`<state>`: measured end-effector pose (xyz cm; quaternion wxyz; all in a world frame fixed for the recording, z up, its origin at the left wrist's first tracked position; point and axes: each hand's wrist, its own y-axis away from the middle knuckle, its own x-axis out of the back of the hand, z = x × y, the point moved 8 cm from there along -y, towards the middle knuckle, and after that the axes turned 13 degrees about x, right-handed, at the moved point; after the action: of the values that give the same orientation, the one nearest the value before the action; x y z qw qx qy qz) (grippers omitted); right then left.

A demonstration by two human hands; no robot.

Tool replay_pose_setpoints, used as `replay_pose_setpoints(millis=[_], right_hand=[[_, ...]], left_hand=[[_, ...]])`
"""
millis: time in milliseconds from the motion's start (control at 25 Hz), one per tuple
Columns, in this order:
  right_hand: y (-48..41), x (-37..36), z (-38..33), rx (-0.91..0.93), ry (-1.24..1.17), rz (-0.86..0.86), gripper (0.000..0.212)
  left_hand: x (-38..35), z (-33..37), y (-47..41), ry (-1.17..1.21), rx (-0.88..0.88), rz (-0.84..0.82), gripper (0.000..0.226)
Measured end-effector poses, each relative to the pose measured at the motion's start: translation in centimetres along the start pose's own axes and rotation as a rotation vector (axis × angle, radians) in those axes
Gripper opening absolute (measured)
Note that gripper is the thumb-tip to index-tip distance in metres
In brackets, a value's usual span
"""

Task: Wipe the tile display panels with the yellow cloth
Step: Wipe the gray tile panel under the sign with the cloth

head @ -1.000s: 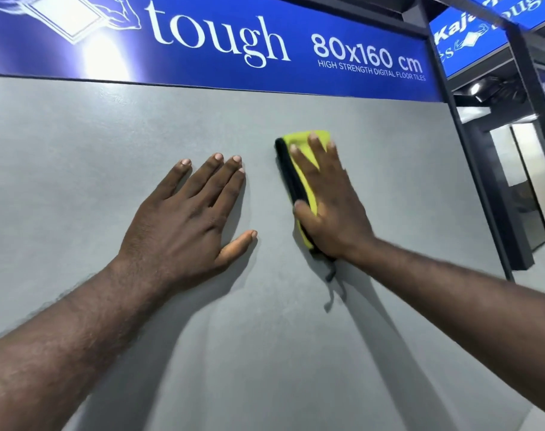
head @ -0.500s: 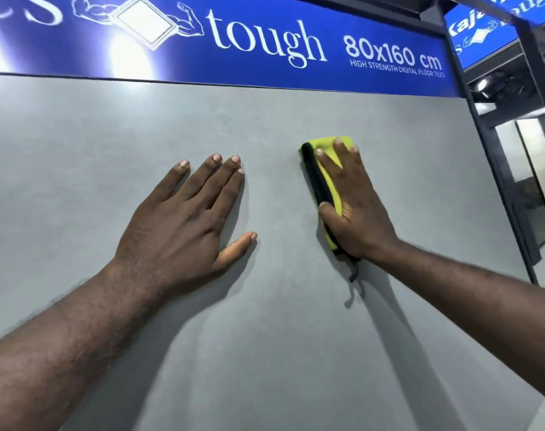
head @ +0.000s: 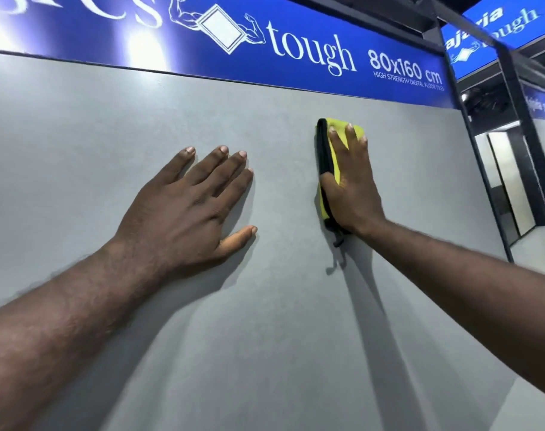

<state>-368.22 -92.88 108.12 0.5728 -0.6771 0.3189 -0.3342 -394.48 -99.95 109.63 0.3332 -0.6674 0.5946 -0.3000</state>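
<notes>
The right hand [head: 352,188] presses the yellow cloth [head: 335,157] flat against the grey tile panel [head: 265,337] — fingers straight and slightly spread over it, thumb lying across its black-trimmed left edge. The cloth is folded, sits high on the panel's right part, and shows above the fingertips and left of the palm; a small black loop [head: 338,241] hangs from its lower end, just below the heel of the hand. Well apart to the left, the left hand [head: 184,209] rests palm-down on the bare panel, its 4 fingers extended and thumb out to the side — holding nothing. Above the panel's top edge runs a blue sign [head: 296,32] reading "tough 80x160 cm". A dark frame post [head: 520,119] stands at the right.
</notes>
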Motion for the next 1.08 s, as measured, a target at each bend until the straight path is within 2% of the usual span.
replay_pose_setpoints(millis=[80, 120, 160, 280, 320, 440, 480, 520, 640, 680, 840, 920, 1000, 1040, 1080], right_hand=[[2.4, -1.4, -2.8, 0.24, 0.057, -0.048, 0.083], [3.7, -1.5, -2.7, 0.289, 0.066, -0.061, 0.083], [4.0, -1.1, -1.9, 0.256, 0.066, -0.044, 0.083], [1.0, 0.0, 0.0, -0.108, -0.008, 0.048, 0.087], [0.2, -0.4, -1.1, -0.093, -0.002, 0.039, 0.087], [2.9, -2.5, -6.1, 0.291, 0.103, -0.066, 0.083], [4.2, -2.5, -5.7, 0.344, 0.112, -0.082, 0.083], [4.3, -1.7, -4.8, 0.332, 0.109, -0.058, 0.082], [0.5, -0.5, -2.3, -0.018, 0.004, 0.028, 0.083], [-0.1, -0.8, -2.8, -0.059, -0.008, 0.032, 0.083], [4.8, -2.6, -6.6, 0.351, 0.057, -0.072, 0.082], [4.2, -1.5, -4.5, 0.269, 0.059, -0.04, 0.082], [1.2, -0.9, -3.4, -0.005, -0.002, 0.004, 0.082], [0.3, -1.2, -4.5, -0.06, -0.012, 0.012, 0.083], [0.1, -1.5, -6.6, -0.007, 0.002, 0.006, 0.083]], left_hand=[[0.1, -0.7, 0.6, -0.014, 0.0, -0.006, 0.087], [0.0, -0.8, 0.9, -0.02, -0.001, -0.014, 0.088], [-0.1, -0.7, 1.1, -0.03, -0.001, -0.018, 0.089], [-0.3, -0.1, 1.3, -0.055, 0.005, -0.033, 0.092], [-0.4, -0.1, 1.3, -0.053, 0.009, -0.039, 0.093], [-0.5, -0.2, 1.1, -0.074, 0.011, -0.054, 0.095], [-0.4, -0.2, 1.2, -0.082, 0.014, -0.052, 0.095], [-0.4, -0.2, 1.3, -0.083, 0.018, -0.052, 0.095], [-0.2, -0.2, 1.3, -0.053, 0.021, -0.06, 0.093], [-0.2, -0.2, 1.2, -0.044, 0.018, -0.06, 0.093], [0.1, -0.6, 1.8, -0.013, 0.031, -0.06, 0.09], [0.4, -1.2, 2.5, 0.004, 0.039, -0.07, 0.088], [0.9, -1.9, 3.2, 0.004, 0.041, -0.082, 0.087], [1.1, -2.2, 3.5, -0.001, 0.04, -0.088, 0.087], [1.4, -2.7, 3.8, -0.006, 0.044, -0.092, 0.087]])
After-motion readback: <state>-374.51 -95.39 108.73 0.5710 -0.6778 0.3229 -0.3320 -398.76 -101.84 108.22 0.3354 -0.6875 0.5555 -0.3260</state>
